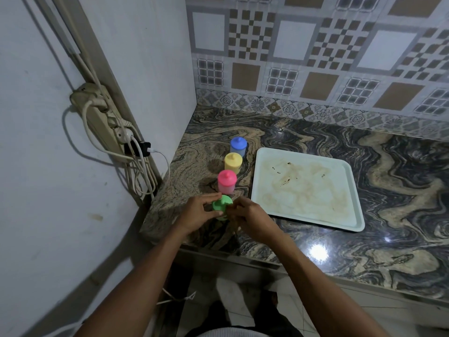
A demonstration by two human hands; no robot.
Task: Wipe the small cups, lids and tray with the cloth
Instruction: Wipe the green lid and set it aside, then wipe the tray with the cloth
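Both hands, left [197, 211] and right [245, 214], grip a small green lidded plastic cup [220, 206] on the marbled stone counter [364, 215]. Beyond it stand 3 lidded cups, pink [227, 181], yellow [233, 163] and blue [238, 146]. Just beside them lies a stained pale rectangular plastic tray [352, 222].

Both bare forearms enter from the bottom of the view and converge, the left forearm [136, 283] slanting in from the lower left and the right forearm [315, 276] from the lower right. The left grip [202, 210] lies with its back up and turned inward. Its fingers curl over the top of the green cup [220, 206] and its thumb presses on the cup's near side. The right grip [246, 215] faces it from the other side, knuckles up, fingers bent and bunched against the cup's right edge, pinching it. The fingertips of the two grips nearly touch. Both wrists run roughly in line with their forearms.
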